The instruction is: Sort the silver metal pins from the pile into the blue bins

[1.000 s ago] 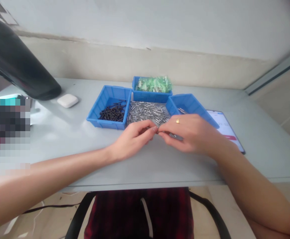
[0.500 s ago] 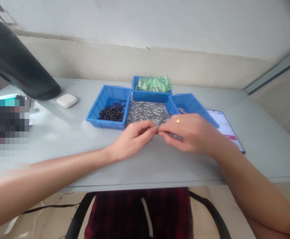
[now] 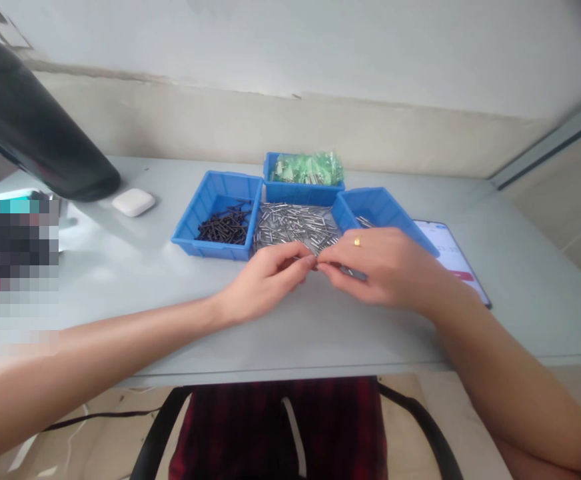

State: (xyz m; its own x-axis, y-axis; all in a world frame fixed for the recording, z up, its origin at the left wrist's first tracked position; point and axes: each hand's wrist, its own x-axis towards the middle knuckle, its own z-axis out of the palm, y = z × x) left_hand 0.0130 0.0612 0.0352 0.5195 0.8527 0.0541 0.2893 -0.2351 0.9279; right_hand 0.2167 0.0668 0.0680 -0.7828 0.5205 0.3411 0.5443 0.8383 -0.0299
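Note:
My left hand [image 3: 270, 280] and my right hand [image 3: 378, 267] meet fingertip to fingertip over the table, just in front of a pile of silver metal pins [image 3: 295, 223]. Both are closed in a pinch. Whatever lies between the fingertips is too small and too covered to name. To the left of the pile, a blue bin [image 3: 183, 237] contains dark screw-like pieces [image 3: 225, 225]. Behind the pile is another blue bin [image 3: 303, 194] with a green plastic bag [image 3: 308, 168] of metal parts. A third blue bin [image 3: 383, 203], with some silver pins inside, is partly hidden by my right hand.
A phone [image 3: 453, 257] with a lit screen lies beyond the right bin. On the left are a small white case [image 3: 133, 202] and a large dark cylinder [image 3: 45, 127]. A wall [image 3: 170, 113] closes off the table's [image 3: 290, 340] back.

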